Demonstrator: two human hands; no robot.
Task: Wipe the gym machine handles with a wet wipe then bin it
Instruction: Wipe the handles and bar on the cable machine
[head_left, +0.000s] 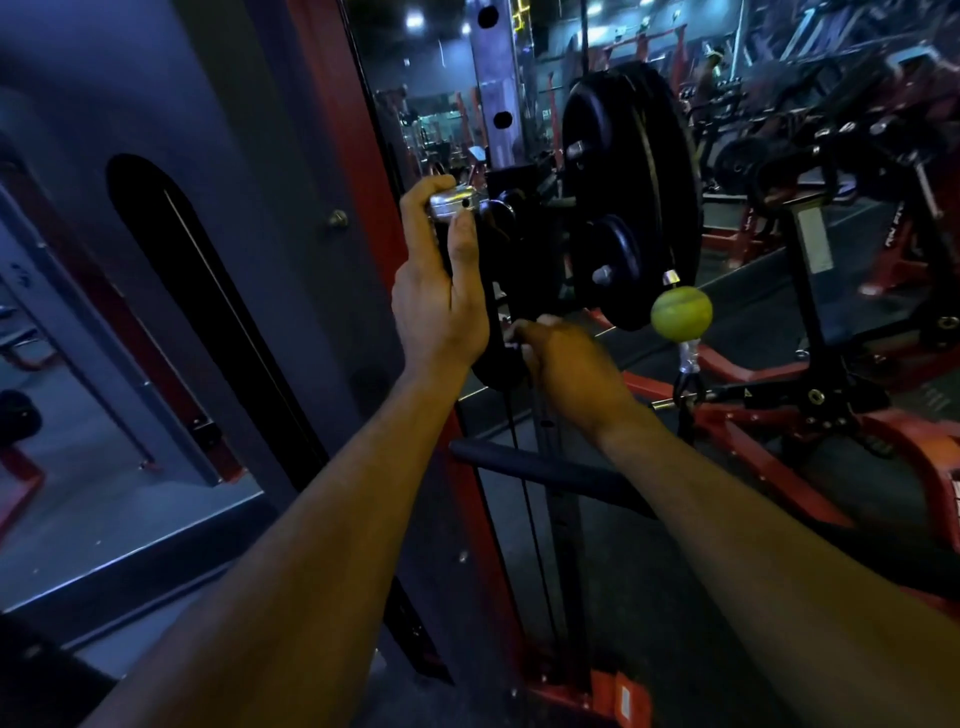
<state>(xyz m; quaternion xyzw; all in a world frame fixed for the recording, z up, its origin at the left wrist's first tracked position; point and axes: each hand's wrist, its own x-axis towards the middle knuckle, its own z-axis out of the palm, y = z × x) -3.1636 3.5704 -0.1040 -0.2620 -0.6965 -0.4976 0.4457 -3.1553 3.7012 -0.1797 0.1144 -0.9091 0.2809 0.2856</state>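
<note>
Dim gym floor and red machine frames fill the background, with a grey panelled wall at nine o'clock. Two bare forearms are extended from the lower edge toward the middle. One black padded bar (550, 470) is crossed beneath them. The left hand (439, 291) is raised at twelve o'clock of centre, its fingers and thumb wrapped round one chrome handle end (451, 203). The right hand (563, 358), lower and toward three o'clock, is curled on a dark part of the machine; whether a wipe is held cannot be told, and no wipe is made out. One yellow-green ball (681, 313) is hung on a cable at three o'clock. Two black weight plates (631, 192) are seen beyond, one large, one small.
</note>
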